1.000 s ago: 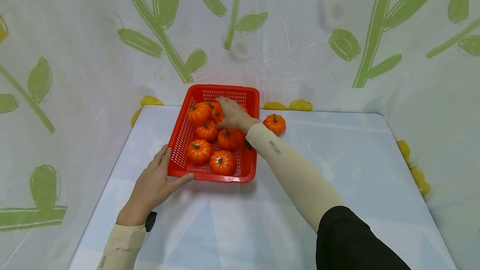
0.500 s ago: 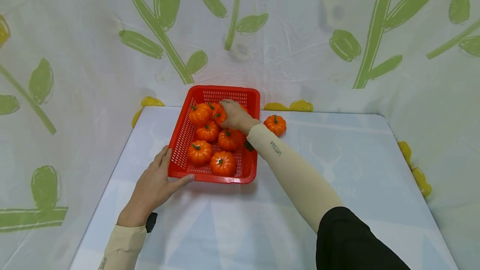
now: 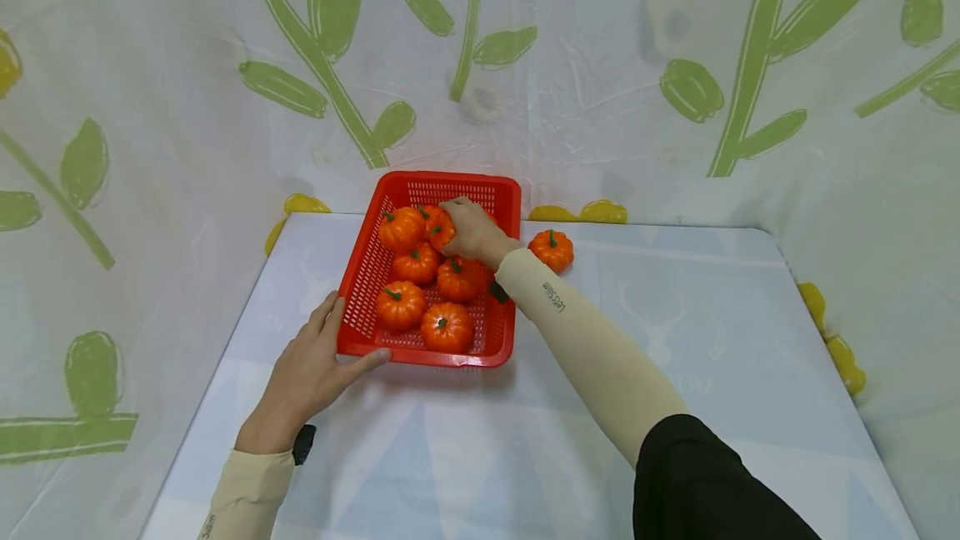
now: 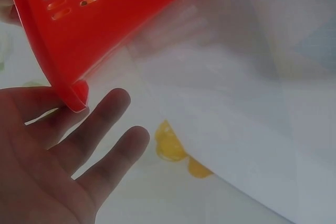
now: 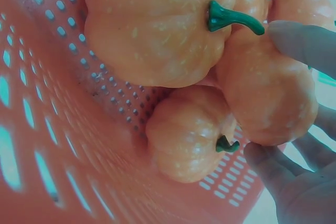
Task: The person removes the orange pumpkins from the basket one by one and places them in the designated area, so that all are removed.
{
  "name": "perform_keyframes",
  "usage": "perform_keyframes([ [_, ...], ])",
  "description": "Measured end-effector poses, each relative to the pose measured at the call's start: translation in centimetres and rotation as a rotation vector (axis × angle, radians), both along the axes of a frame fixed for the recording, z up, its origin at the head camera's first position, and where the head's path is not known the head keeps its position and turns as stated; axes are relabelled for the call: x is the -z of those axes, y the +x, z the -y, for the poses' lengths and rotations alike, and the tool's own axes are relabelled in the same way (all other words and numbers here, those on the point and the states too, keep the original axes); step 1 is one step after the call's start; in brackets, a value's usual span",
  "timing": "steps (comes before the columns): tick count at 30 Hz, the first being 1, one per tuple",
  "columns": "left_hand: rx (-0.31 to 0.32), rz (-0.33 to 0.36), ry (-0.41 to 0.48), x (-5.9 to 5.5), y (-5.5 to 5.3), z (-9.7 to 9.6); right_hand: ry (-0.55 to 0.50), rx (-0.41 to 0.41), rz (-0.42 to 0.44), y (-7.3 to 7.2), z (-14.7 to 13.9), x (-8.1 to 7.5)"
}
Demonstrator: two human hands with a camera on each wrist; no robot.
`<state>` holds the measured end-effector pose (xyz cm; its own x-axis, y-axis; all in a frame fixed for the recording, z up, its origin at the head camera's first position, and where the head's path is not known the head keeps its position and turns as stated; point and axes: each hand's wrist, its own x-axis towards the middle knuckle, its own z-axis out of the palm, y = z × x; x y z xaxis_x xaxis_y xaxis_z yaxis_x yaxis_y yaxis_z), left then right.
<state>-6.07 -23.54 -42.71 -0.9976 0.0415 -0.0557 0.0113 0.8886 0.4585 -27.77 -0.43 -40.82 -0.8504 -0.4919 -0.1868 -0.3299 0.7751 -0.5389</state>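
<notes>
A red plastic basket (image 3: 501,348) with slotted walls holds several small orange pumpkins with green stems, among them one at the front right (image 3: 447,327). Inside it, at the back, my right hand (image 3: 474,232) grips a pumpkin (image 3: 442,232). In the right wrist view, thumb and fingers lie on opposite sides of that pumpkin (image 5: 268,95), close beside a larger pumpkin (image 5: 157,30). My left hand (image 3: 303,373) rests at the basket's front left corner, thumb along the front rim. In the left wrist view its fingers (image 4: 100,124) are mostly straight, touching the basket corner (image 4: 79,95).
Another pumpkin (image 3: 551,250) lies on the table just right of the basket. The white and pale blue tabletop (image 3: 675,340) reaches to the right and front. A curtain with printed plants (image 3: 585,107) hangs behind and along the sides.
The right hand's fingers have curled in around the pumpkin at the back of the basket. The left hand and the basket have stayed in place, apart from a slight shift of the view.
</notes>
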Motion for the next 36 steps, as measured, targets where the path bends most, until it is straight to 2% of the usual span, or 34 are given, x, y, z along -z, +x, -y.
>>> perform_keyframes([
  [14,0.000,0.007,-0.014,0.0,-0.1,0.0,-0.044,-0.026,-0.082,-0.3,-1.3,-0.9],
  [26,0.000,0.006,-0.016,0.1,0.0,0.0,-0.106,0.008,-0.122,0.6,-2.8,-2.1],
  [36,-0.001,0.009,-0.018,0.1,0.0,-0.1,-0.210,0.034,-0.167,1.5,-4.7,-2.8],
])
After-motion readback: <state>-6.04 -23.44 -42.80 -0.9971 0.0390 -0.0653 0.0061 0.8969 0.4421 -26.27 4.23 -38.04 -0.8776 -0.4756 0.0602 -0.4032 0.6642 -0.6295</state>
